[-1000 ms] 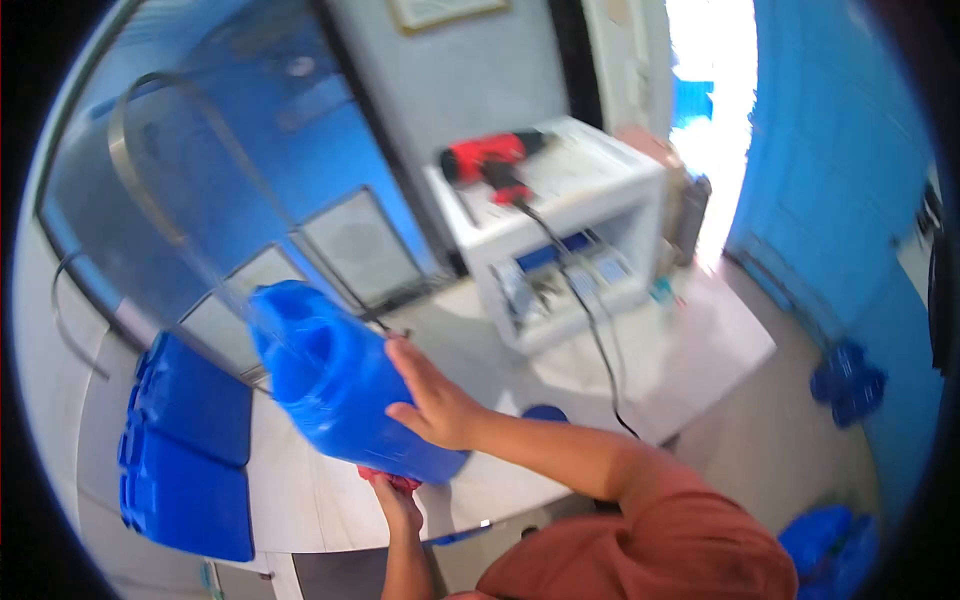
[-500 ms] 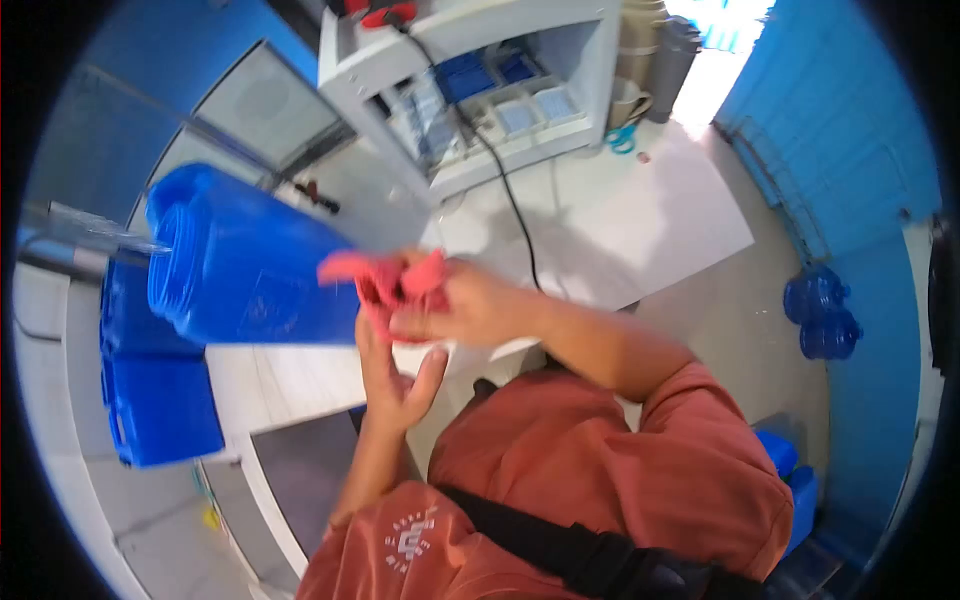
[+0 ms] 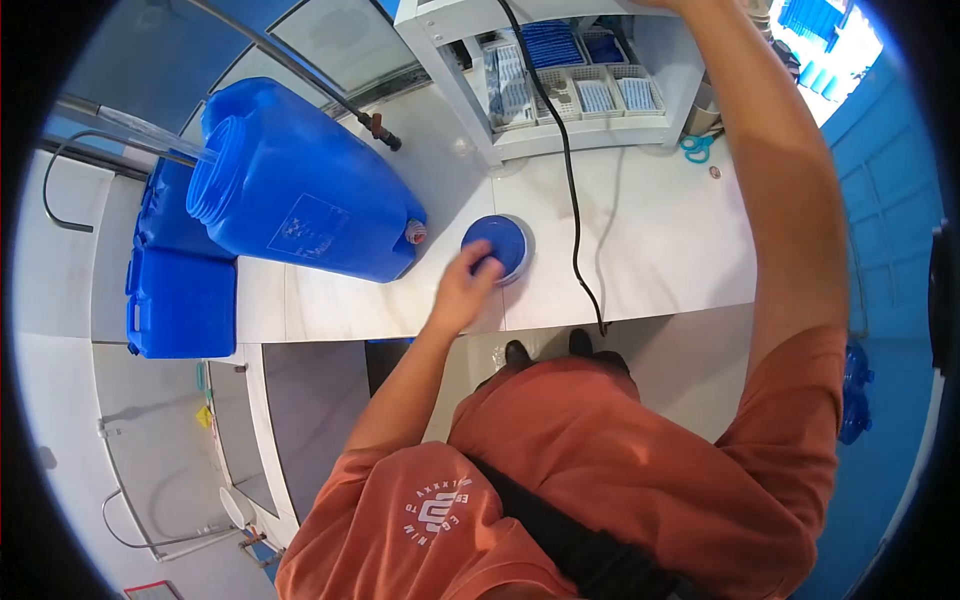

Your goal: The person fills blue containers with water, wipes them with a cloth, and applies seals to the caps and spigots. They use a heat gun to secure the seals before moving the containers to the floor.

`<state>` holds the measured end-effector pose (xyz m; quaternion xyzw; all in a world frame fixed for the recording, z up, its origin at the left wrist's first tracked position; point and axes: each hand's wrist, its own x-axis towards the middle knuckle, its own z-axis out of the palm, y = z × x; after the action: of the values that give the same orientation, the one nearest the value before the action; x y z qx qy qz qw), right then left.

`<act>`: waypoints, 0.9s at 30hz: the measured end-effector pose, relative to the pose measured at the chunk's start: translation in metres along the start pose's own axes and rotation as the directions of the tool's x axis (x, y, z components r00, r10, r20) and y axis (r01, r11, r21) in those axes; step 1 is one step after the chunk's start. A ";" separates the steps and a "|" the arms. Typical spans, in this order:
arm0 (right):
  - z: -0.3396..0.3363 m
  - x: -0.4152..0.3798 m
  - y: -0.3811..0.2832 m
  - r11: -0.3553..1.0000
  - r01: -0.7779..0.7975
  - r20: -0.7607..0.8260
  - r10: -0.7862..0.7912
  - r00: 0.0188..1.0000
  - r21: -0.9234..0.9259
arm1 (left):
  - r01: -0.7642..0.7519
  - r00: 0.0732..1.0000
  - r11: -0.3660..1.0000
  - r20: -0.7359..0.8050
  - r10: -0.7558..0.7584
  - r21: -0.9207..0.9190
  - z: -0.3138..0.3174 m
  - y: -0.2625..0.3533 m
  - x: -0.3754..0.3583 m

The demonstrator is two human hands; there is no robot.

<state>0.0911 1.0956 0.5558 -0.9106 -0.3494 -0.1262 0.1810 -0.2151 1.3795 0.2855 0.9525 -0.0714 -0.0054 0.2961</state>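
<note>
A round blue lid (image 3: 505, 240) with a pale rim lies on the white counter. My left hand (image 3: 465, 290) is over its near left side, thumb and fingers apart, slightly blurred; whether it touches the lid I cannot make out. My right arm stretches up over the counter to the shelf unit. Only a sliver of my right hand (image 3: 655, 3) shows at the top edge, with its fingers hidden. Left of the lid, a big blue jerrycan (image 3: 310, 190) lies on its side, a clear tube entering its open mouth.
A white shelf unit (image 3: 585, 140) holds baskets of small packets. A black cable (image 3: 568, 150) hangs across the white counter (image 3: 660, 240). Teal scissors (image 3: 697, 148) lie at the right. More blue jerrycans (image 3: 185, 300) stand at the left. A metal pipe (image 3: 290, 65) runs behind the large one.
The red cloth that was between both hands is out of sight. My right hand has gone up to the shelf unit; my left has moved right to the blue lid. The view has shifted.
</note>
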 end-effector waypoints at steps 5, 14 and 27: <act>0.020 -0.058 -0.061 0.957 0.280 -0.613 -0.175 0.770 0.078 | 0.216 0.693 -0.497 0.491 -0.528 -0.840 -0.040 -0.059 0.016; 0.117 -0.344 -0.149 0.589 -0.166 0.020 0.246 0.969 0.791 | 0.412 0.760 -0.400 0.551 -0.344 -0.819 -0.038 -0.149 0.058; 0.347 -0.826 -0.476 -0.735 -0.668 0.375 0.590 -0.715 -0.118 | 0.718 0.599 0.011 0.610 -0.518 -0.696 -0.030 -0.232 0.131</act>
<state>-0.7958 1.0817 0.0636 -0.6196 0.6737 0.2904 0.2790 -0.0526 1.5672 0.1828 0.5397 0.3430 -0.2597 0.7236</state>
